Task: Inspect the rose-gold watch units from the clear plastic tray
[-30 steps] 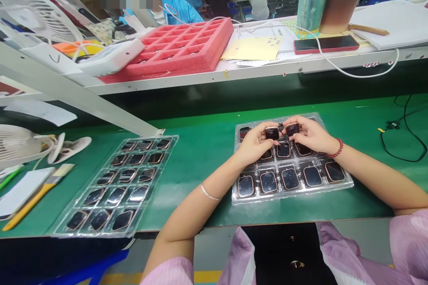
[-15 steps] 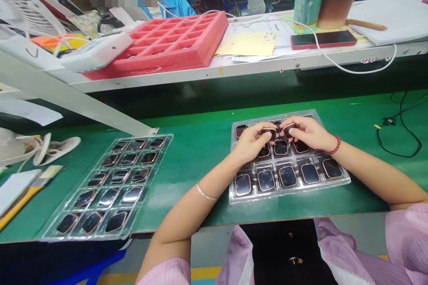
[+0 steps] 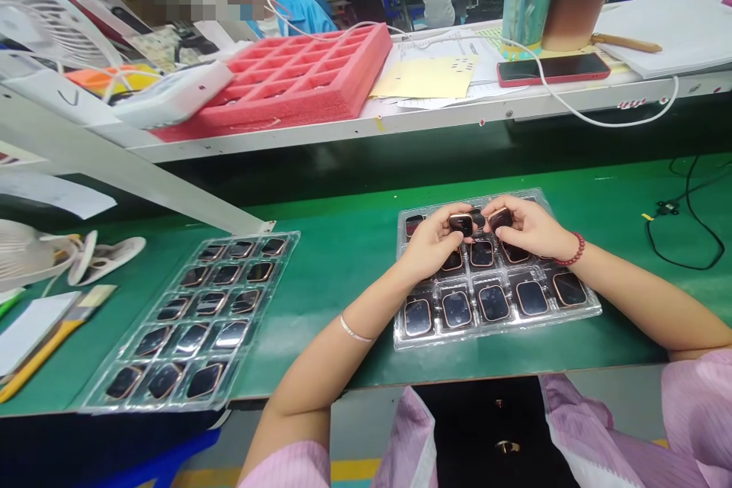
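Gold-coloured rims are framing the dark glass faces of two small, squarish watches above the clear tray (image 3: pixel 496 329), their corners rounded and surfaces glossy. Over its far half, the left hand (image 3: pixel 435 242) is gripping one watch (image 3: pixel 460 225) between thumb and fingers, face showing. Beside it, the right hand (image 3: pixel 529 230) is closing around another watch (image 3: pixel 501 219), holding it tilted, thumb at its lower edge. A small dark piece between them is showing too little to identify.

Both watches are probably feeling light but solid and stiff; their smooth glass is likely being slippery and prone to scratches or chips, so the rims are offering the safest hold.

More watches (image 3: pixel 493 303) are lying face up in the tray's pockets. Left of the tray, a second tray (image 3: pixel 97 401) is holding similar watches on the green bench (image 3: pixel 320 259); farther left, a brush (image 3: pixel 50 351) is lying. Beyond the tray, a shelf (image 3: pixel 320 128) is supporting a phone (image 3: pixel 553 69) and a pink foam box (image 3: pixel 348 99).
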A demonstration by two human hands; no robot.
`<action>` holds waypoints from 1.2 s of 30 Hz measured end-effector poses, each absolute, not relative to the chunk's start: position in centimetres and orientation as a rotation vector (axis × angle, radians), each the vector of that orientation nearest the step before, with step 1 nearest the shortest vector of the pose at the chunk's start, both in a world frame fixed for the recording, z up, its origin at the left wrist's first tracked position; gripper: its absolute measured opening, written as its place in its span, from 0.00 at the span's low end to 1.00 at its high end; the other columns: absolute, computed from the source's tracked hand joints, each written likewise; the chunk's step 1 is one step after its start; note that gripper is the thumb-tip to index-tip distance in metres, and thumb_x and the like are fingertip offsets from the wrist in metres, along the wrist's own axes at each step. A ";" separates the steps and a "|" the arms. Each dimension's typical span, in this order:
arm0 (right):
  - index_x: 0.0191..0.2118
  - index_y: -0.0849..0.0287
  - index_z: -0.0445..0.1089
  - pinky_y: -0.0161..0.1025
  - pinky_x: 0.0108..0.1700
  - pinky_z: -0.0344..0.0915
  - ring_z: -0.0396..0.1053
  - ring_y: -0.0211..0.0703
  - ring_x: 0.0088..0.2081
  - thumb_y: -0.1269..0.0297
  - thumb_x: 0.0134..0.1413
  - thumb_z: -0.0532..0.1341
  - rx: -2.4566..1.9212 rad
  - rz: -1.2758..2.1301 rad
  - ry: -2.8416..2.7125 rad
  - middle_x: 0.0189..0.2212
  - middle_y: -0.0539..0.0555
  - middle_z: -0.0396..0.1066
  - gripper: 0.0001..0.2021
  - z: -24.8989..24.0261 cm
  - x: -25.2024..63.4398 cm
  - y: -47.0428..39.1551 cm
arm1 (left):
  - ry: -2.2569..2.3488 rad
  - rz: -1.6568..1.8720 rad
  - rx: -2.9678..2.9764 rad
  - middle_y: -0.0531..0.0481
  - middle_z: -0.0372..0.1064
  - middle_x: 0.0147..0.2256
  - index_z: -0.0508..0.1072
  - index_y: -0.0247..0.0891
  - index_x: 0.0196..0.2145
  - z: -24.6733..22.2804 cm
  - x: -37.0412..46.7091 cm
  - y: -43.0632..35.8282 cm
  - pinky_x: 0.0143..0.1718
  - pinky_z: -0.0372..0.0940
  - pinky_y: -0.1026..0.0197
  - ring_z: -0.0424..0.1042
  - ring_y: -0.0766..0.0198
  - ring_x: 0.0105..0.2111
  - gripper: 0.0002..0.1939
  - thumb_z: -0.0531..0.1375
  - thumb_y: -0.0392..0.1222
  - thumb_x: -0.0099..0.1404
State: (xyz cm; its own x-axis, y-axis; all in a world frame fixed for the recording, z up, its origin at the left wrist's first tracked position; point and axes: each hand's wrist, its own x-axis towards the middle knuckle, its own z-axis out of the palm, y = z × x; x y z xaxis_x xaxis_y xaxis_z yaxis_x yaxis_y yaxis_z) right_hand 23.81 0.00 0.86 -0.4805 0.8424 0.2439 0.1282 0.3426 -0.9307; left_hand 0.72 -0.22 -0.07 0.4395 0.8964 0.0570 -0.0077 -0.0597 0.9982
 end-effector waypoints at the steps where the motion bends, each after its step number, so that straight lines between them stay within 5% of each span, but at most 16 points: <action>1: 0.47 0.57 0.70 0.42 0.40 0.75 0.78 0.47 0.43 0.73 0.51 0.62 -0.852 1.198 -1.839 0.39 0.55 0.75 0.16 0.9 23.8 0.0 | 0.826 0.919 1.419 0.44 0.76 0.46 0.68 0.38 0.55 -0.1 0.7 -0.2 0.44 0.71 0.57 0.78 0.59 0.41 0.27 0.63 0.32 0.57; 4: 0.48 0.56 0.70 0.43 0.42 0.75 0.77 0.47 0.43 0.74 0.48 0.63 -0.854 1.234 -1.801 0.41 0.55 0.76 0.19 0.9 23.8 0.0 | 0.780 0.923 1.325 0.47 0.75 0.44 0.64 0.41 0.56 -0.2 0.8 0.0 0.46 0.71 0.60 0.77 0.63 0.41 0.33 0.66 0.30 0.54; 9: 0.48 0.57 0.70 0.37 0.32 0.75 0.76 0.44 0.37 0.74 0.47 0.64 -0.906 1.379 -1.661 0.40 0.54 0.77 0.20 1.3 23.8 0.0 | 0.642 0.806 1.096 0.51 0.74 0.36 0.65 0.40 0.54 1.4 0.2 0.1 0.20 0.59 0.70 0.72 0.72 0.22 0.35 0.75 0.42 0.52; 12: 0.53 0.57 0.71 0.37 0.31 0.76 0.76 0.41 0.33 0.69 0.53 0.65 -0.916 1.536 -1.511 0.44 0.57 0.79 0.20 1.8 24.0 -0.3 | 0.385 0.635 0.990 0.55 0.70 0.26 0.68 0.38 0.55 3.8 -0.5 -1.9 0.14 0.54 0.71 0.64 0.74 0.13 0.35 0.74 0.54 0.55; 16: 0.62 0.56 0.69 0.39 0.35 0.79 0.79 0.46 0.41 0.54 0.65 0.62 -0.893 1.751 -1.277 0.53 0.64 0.76 0.23 2.4 24.4 -0.8 | -0.036 0.411 0.854 0.54 0.68 0.26 0.71 0.34 0.53 6.1 -0.9 -6.1 0.17 0.62 0.70 0.67 0.70 0.16 0.34 0.73 0.55 0.55; 21: 0.60 0.53 0.73 0.37 0.35 0.80 0.79 0.48 0.43 0.52 0.63 0.66 -0.851 1.876 -1.215 0.53 0.63 0.76 0.23 4.1 24.5 -1.9 | -0.076 0.280 0.874 0.48 0.74 0.33 0.73 0.30 0.52 6.7 -0.9 -8.1 0.32 0.73 0.62 0.75 0.63 0.28 0.40 0.79 0.43 0.43; 29: 0.48 0.56 0.74 0.33 0.34 0.78 0.78 0.41 0.38 0.56 0.53 0.74 -0.583 2.020 -1.128 0.44 0.55 0.72 0.19 8.0 23.7 -5.8 | 0.185 0.747 0.971 0.54 0.68 0.30 0.70 0.44 0.58 6.5 -0.9 -6.5 0.22 0.65 0.76 0.65 0.76 0.21 0.27 0.69 0.39 0.63; 36: 0.46 0.59 0.70 0.28 0.34 0.73 0.75 0.33 0.35 0.56 0.47 0.78 -0.333 2.349 -0.866 0.41 0.52 0.71 0.25 8.8 22.8 -9.7 | 0.302 0.779 1.048 0.59 0.59 0.26 0.70 0.46 0.60 6.5 -1.0 -5.4 0.18 0.58 0.78 0.51 0.81 0.16 0.27 0.68 0.47 0.65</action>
State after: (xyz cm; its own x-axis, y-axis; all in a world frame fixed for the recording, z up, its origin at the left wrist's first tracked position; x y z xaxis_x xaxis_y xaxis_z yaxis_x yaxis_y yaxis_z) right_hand 22.76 -9.65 8.81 -0.7849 0.6191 -0.0249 -0.4547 -0.6028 -0.6556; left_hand -0.97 -5.38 6.54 0.7004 0.7017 0.1309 -0.4297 0.2680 0.8623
